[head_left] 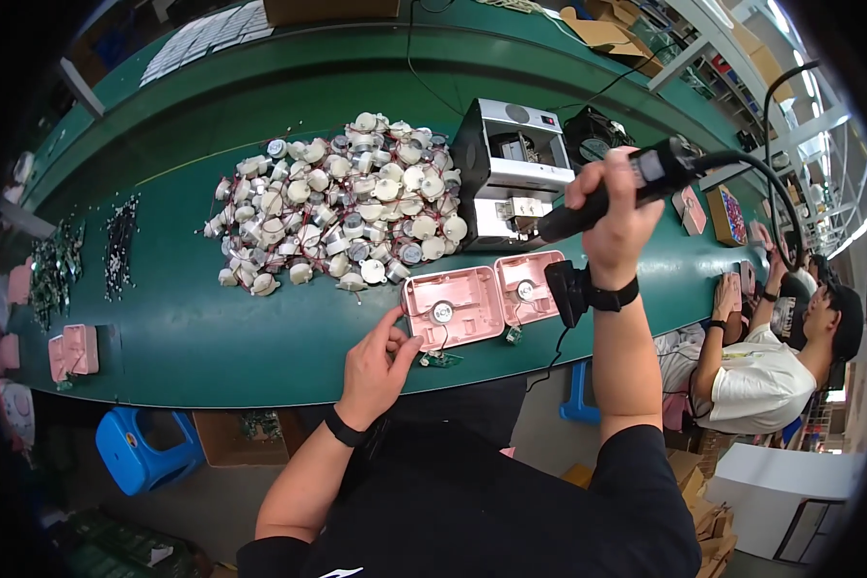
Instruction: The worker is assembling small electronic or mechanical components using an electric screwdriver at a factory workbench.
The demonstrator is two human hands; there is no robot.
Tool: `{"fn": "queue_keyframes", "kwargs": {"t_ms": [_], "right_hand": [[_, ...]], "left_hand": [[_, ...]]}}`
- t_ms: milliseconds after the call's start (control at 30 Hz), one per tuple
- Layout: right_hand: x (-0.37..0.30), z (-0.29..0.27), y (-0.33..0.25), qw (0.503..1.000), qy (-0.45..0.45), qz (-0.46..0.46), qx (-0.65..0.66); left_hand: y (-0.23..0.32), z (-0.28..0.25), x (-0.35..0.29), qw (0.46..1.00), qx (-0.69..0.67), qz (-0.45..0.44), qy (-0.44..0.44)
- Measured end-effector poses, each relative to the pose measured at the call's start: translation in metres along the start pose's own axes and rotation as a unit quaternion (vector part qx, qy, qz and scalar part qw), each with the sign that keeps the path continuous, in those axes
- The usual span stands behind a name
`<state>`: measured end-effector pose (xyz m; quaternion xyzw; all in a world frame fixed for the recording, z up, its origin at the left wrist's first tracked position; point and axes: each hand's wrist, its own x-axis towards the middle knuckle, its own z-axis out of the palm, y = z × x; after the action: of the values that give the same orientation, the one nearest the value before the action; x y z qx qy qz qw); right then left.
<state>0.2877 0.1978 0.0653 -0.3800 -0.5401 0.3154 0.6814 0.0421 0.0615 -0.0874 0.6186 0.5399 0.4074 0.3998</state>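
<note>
My right hand is wrapped round a black corded electric screwdriver, raised with its tip toward the front of a silver and black screw feeder. My left hand grips the near left corner of a pink plastic case half, thumb and fingers against its walls. Inside it sits a round metal speaker, and a small green circuit board on wires lies by its near edge. Directly right is a smaller pink case half with another round part and a second circuit board.
A big heap of white round motors with red wires lies left of the feeder. Farther left are dark small parts, green boards and pink cases. A co-worker sits at right. A blue stool stands below the bench.
</note>
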Motion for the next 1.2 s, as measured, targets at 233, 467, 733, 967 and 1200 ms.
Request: {"fn": "queue_keyframes", "kwargs": {"t_ms": [233,467,733,967,1200], "right_hand": [[0.01,-0.004,0.007,0.999,0.03,-0.002,0.013],[-0.062,0.027,-0.023,0.985,-0.057,0.116,0.117],[-0.109,0.071,-0.02,0.962,-0.205,0.086,0.158],[-0.118,0.067,0.004,0.953,-0.242,0.087,0.162],[-0.124,0.079,0.0,0.966,-0.214,0.115,0.085]], "left_hand": [[-0.004,0.001,0.001,1.0,-0.01,0.015,0.002],[-0.005,-0.001,0.001,1.0,0.0,0.02,0.012],[-0.009,0.002,0.008,0.999,0.015,0.022,0.026],[-0.004,0.003,0.007,0.999,0.029,0.0,0.025],[-0.002,0.001,0.008,1.0,0.03,-0.01,-0.002]]}}
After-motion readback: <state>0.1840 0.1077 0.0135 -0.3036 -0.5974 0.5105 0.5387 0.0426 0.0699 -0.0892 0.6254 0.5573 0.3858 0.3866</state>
